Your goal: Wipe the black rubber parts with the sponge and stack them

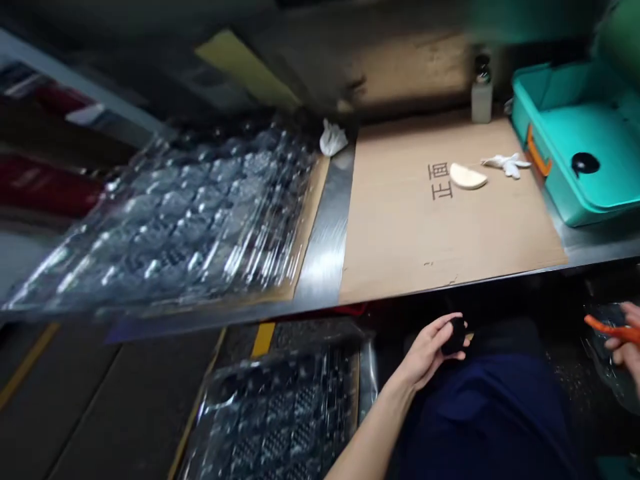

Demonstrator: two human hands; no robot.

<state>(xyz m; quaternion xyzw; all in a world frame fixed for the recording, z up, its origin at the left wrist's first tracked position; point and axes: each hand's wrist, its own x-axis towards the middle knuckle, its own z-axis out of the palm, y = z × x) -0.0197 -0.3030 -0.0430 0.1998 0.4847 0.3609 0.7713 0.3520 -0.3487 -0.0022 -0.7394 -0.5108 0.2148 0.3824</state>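
Observation:
My left hand [429, 350] is below the bench's front edge, its fingers closed round a small round black part [454, 336]. At the far right edge my right hand [627, 343] grips an orange-handled tool [610, 329], partly cut off by the frame. The tool's working end cannot be made out. On the cardboard sheet [400, 233] lie a cream half-round piece [468, 177] and a white flower-like scrap [511, 165]. Another black round part [585, 163] rests on the teal box.
Clear plastic trays [200, 207] of dark parts cover the bench's left side; more trays [280, 420] stand below. A teal box [565, 193] is at right, beside a small bottle [481, 100]. Crumpled white material [333, 139] lies near the back.

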